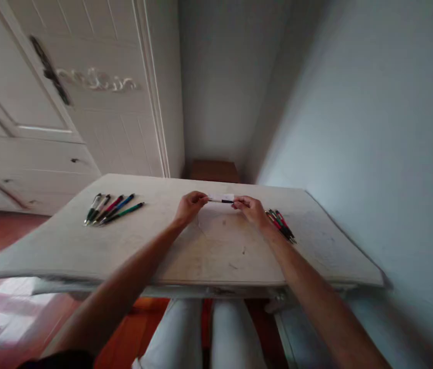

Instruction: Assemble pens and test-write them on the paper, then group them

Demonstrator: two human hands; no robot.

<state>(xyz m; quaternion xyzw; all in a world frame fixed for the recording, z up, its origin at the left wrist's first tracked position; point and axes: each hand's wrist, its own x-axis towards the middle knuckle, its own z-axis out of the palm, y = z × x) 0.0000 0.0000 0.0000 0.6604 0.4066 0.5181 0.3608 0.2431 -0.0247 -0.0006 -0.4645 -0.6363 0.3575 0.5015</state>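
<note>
Two hands meet over the middle of the pale table point(85, 246), toward its far edge. Left hand point(190, 205) and right hand point(252, 209) each pinch one end of a single pen point(222, 199), fingertips closed on it. Pen is held just above the tabletop, not resting on it.

Long axis of the pen runs left to right, roughly level and parallel to the table's far edge. Left hand holds the lighter end, right hand the dark end. Which end is the tip: too blurred to tell. Both hands equally near the pen; neither is free.

Loose row of pens point(113, 208), about five, lies on the table well to the left of the held pen, fanned out, ends pointing away and to the right. Second bundle of pens point(281, 224) lies just right of the right hand, close by the wrist, packed tight, red and green among them.

White cabinet point(66, 118) stands beyond the table's left corner.
</note>
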